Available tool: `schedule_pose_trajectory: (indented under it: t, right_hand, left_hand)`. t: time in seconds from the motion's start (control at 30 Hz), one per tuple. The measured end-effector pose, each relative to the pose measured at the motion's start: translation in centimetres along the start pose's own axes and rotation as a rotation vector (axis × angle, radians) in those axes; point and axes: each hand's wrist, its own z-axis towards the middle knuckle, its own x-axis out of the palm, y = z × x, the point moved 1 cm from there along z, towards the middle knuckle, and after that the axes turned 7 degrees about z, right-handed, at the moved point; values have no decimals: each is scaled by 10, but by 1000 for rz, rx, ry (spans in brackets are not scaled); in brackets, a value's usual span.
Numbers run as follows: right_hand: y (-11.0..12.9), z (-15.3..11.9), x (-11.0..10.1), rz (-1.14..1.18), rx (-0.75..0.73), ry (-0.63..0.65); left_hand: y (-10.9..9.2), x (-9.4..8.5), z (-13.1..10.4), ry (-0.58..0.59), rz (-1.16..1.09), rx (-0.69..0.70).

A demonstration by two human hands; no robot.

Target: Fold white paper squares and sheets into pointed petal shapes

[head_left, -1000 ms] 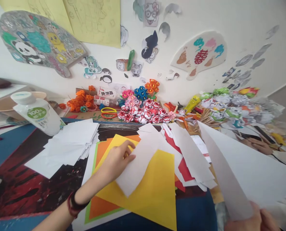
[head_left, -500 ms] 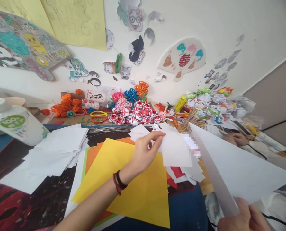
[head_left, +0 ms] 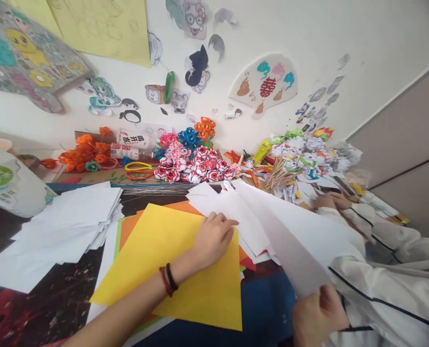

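Observation:
My left hand (head_left: 214,239) rests over a yellow paper sheet (head_left: 185,294), its fingers bent and one stretched toward a pile of white paper pieces (head_left: 248,224). No paper shows clearly in its grasp. At the lower right, my right hand (head_left: 319,315) is closed on a large white paper sheet (head_left: 304,241), which is creased and slants up over the pile's right side. Orange, green and white sheets peek out beneath the yellow one. To the left lies a stack of white paper squares (head_left: 70,217).
Paper flowers (head_left: 200,166) and a bunch of white paper flowers on sticks (head_left: 304,154) line the wall. A white bottle (head_left: 12,188) stands at far left. Another person's hands (head_left: 332,200) and white sleeves (head_left: 398,270) are close on the right.
My left hand has lowered onto the yellow sheet from holding up a small white paper piece. The large white sheet has swung left and down with my right hand. The view has shifted right.

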Motion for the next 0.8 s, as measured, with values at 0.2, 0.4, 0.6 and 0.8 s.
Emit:
schedule_pose_trajectory:
  t: [0.2, 0.4, 0.6, 0.8]
  right_hand:
    - [21, -24, 18, -239, -325, 214]
    - [36, -39, 28, -240, -408, 351]
    - [16, -31, 15, -282, -196, 43]
    - [32, -16, 10, -156, -84, -157]
  left_hand:
    - [34, -50, -18, 31, -715, -370]
    - [59, -78, -68, 22, -230, -244]
    - [58, -60, -117, 145, 539, 98]
    - [70, -45, -119, 36, 714, 91]
